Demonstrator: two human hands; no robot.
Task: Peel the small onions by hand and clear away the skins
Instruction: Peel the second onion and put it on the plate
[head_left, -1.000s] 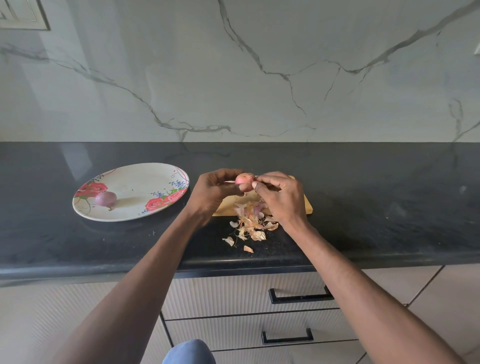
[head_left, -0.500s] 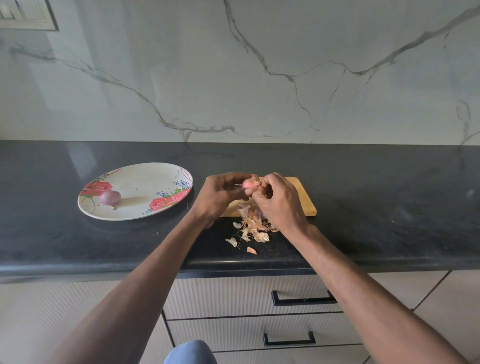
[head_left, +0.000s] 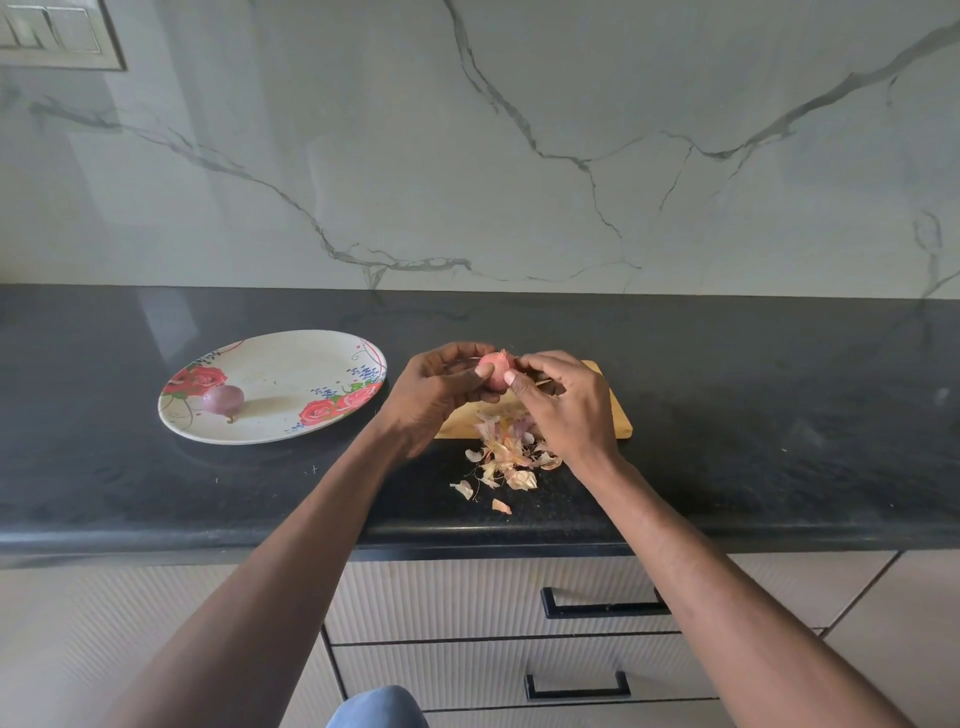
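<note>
From where I sit watching the head view, the dark bench (head_left: 779, 415) carries everything, and I work down from it in size. On its left stands the flowered plate (head_left: 291, 364) with one purple onion (head_left: 224, 399) lying on it near the left rim; its surface looks smooth and glossy, so I judge it already peeled, though I cannot be sure at this size. In the middle lies the wooden cutting board (head_left: 613, 415), mostly hidden behind the hands. My left hand (head_left: 436, 395) is wrapped round the pink onion (head_left: 493, 371), which is held in the air above the board, and my right hand (head_left: 566, 405) pinches at that onion's right end with thumb and forefinger, apparently pulling skin away. Below them the loose skins (head_left: 506, 457) are heaped at the board's front edge and scattered onto the bench towards me. So I judge the task to be partway: the onion in hand is partly stripped and looks close to finished, no other onions show, and clearing the skins is not yet begun. I can read no brand, label or writing anywhere; the plate shows only printed roses.
</note>
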